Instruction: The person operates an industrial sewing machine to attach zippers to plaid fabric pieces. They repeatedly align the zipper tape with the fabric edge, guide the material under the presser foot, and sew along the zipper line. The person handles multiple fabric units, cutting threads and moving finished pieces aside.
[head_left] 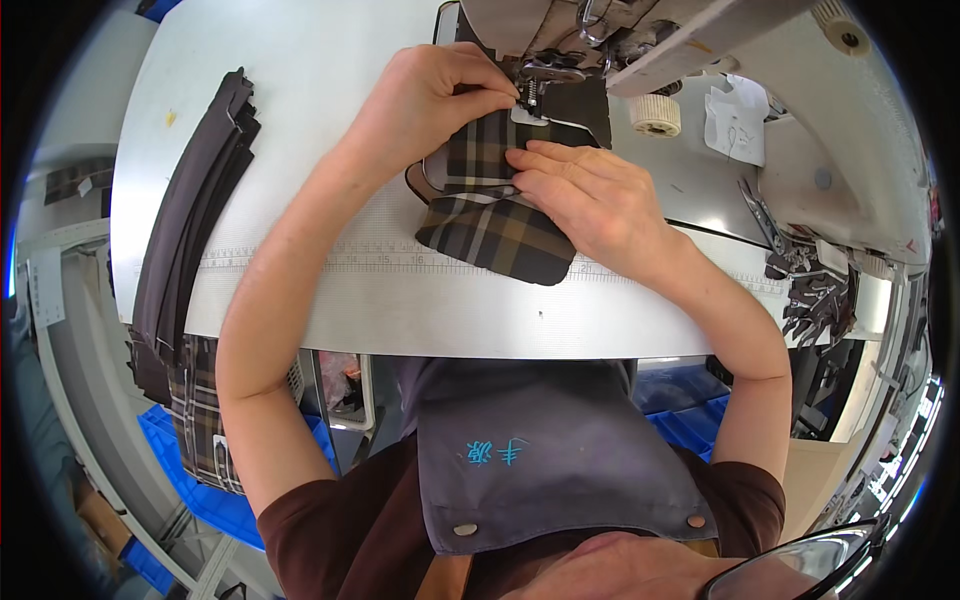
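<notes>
Pinches plaid cloth [500, 238] at the sewing machine [505, 22] in left hand's [435, 95] grip; presses it with flat, unclosed right hand [595, 200].

I'm seeing bright, mostly even light; glare on the metal plate [690, 190], bright light strips [906, 455] lower right, corners black, fisheye-bowed edges.

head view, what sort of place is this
Most likely a sewing workshop: plaid fabric lies at the working end of a sewing machine, and a bundle of dark fabric strips rests on the white table.
</notes>
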